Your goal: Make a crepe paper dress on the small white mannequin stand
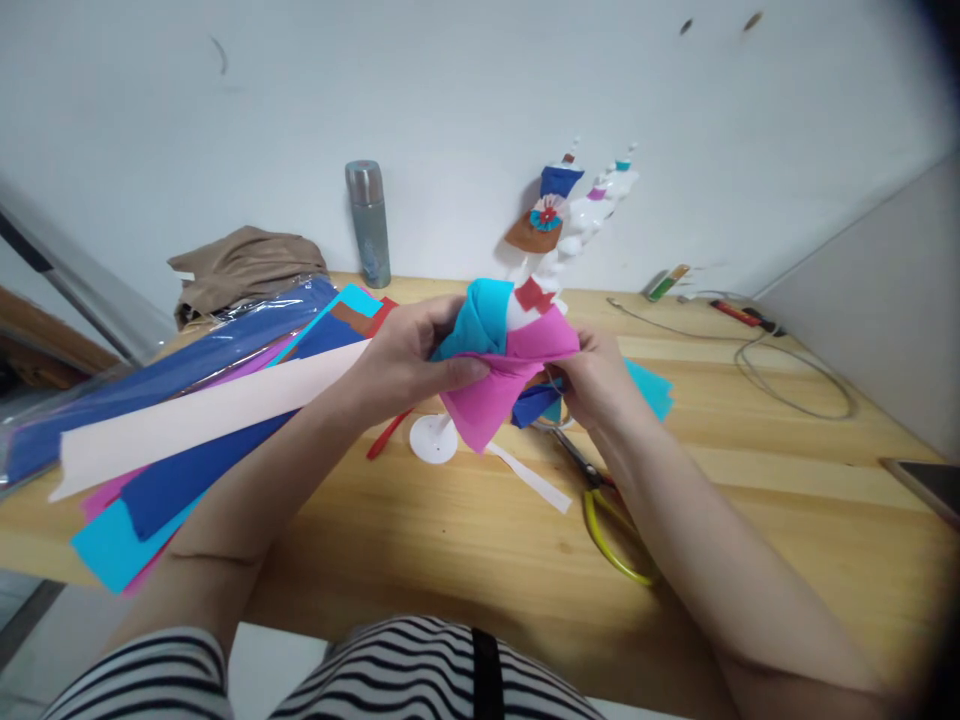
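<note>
Both my hands grip a pink piece of fabric or crepe paper (487,400), folded around a small white form that also carries a turquoise piece (484,318) and a red scrap (534,296). My left hand (412,350) pinches its left edge, thumb on the front. On the opposite edge, the fingers of my right hand (600,370) are closed, partly hidden. A white round base (433,438) shows underneath. Beside my right wrist lie scissors with yellow handles (611,540), partly covered by the forearm. A pale strip (532,480) and a red strip (388,436) rest on the table.
Coloured strips (217,410) and a plastic-wrapped blue sheet (172,365) lie left, near brown cloth (251,260). A grey flask (369,225) stands at the wall. White beaded pieces dressed in colour (562,200) rise behind my hands. A cable (750,375) curls at right near a phone-like object (926,482).
</note>
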A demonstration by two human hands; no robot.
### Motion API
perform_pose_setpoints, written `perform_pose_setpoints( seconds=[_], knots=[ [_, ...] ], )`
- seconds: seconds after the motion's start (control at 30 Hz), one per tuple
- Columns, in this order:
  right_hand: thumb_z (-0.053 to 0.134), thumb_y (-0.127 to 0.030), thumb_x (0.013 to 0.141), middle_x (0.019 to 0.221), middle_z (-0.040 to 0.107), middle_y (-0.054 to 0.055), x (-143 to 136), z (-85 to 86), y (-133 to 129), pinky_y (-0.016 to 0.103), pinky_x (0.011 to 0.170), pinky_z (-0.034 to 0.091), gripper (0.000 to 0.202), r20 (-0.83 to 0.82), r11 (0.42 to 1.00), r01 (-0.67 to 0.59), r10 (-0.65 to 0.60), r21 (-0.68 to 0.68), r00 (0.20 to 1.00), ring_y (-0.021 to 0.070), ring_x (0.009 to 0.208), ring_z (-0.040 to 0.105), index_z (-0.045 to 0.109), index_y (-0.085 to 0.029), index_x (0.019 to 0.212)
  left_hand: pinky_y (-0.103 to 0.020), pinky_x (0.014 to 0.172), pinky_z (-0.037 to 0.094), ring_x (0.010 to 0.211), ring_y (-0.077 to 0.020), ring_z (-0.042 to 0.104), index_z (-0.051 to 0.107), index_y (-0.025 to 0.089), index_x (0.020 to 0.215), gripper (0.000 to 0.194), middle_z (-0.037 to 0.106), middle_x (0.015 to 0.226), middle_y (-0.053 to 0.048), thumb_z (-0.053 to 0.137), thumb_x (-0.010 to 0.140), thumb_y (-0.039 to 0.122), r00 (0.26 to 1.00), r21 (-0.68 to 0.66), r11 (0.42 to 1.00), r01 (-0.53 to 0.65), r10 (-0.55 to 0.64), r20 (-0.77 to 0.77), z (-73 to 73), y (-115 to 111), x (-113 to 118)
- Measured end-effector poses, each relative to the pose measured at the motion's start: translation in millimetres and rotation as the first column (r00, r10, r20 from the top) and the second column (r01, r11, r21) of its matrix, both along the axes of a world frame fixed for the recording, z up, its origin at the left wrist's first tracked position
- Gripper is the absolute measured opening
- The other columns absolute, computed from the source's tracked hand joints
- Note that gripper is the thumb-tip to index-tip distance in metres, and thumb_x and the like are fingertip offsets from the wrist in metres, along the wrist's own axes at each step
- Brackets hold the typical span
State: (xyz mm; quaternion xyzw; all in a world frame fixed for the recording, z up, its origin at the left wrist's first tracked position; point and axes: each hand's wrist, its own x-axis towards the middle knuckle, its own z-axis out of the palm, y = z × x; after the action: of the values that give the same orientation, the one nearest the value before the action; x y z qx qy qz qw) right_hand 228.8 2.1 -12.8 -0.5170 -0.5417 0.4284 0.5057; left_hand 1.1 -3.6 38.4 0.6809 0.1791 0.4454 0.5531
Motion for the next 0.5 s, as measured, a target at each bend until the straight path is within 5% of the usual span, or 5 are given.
perform_pose_setpoints(
  seconds=[0.1,0.3,0.5],
  knots=[
    [0.081,-0.036,0.064,0.065,0.067,-0.001,-0.5,3.5,-2.6,0.035,0.058,0.049,0.019,-0.106,0.999,0.051,-0.052,-0.009,0.993,0.0184,0.059,0.059,0.065,-0.027,0.070,-0.029,0.079,0.055,0.087,-0.0200,0.071,0.079,0.019,0.093,0.028,0.077,0.092,-0.003,0.092,0.072,0.031,0.999,0.014,1.000,0.015,-0.014,-0.038,-5.2,-1.0,3.9],
    [0.080,-0.039,0.067,0.062,0.061,-0.002,3.0,16.6,-10.4,0.031,0.054,0.042,0.024,-0.111,0.999,0.039,-0.038,0.007,0.993,0.0153,0.055,0.054,0.061,-0.025,0.070,-0.029,0.077,0.058,0.086,-0.0210,0.074,0.079,0.018,0.101,0.037,0.079,0.099,-0.007,0.093,0.072,0.034,0.986,-0.174,0.972,0.158,-0.165,-0.027,-9.9,6.2,-1.0],
    [0.079,-0.039,0.068,0.063,0.061,-0.002,3.6,21.7,-16.9,0.032,0.057,0.041,0.024,-0.118,1.000,0.019,-0.018,0.008,0.993,0.0160,0.055,0.054,0.060,-0.025,0.070,-0.027,0.067,0.057,0.071,-0.0179,0.069,0.076,0.015,0.085,0.034,0.074,0.078,-0.005,0.094,0.067,0.038,0.958,-0.204,0.953,0.225,-0.255,-0.133,-10.7,15.0,-8.0]
  ],
)
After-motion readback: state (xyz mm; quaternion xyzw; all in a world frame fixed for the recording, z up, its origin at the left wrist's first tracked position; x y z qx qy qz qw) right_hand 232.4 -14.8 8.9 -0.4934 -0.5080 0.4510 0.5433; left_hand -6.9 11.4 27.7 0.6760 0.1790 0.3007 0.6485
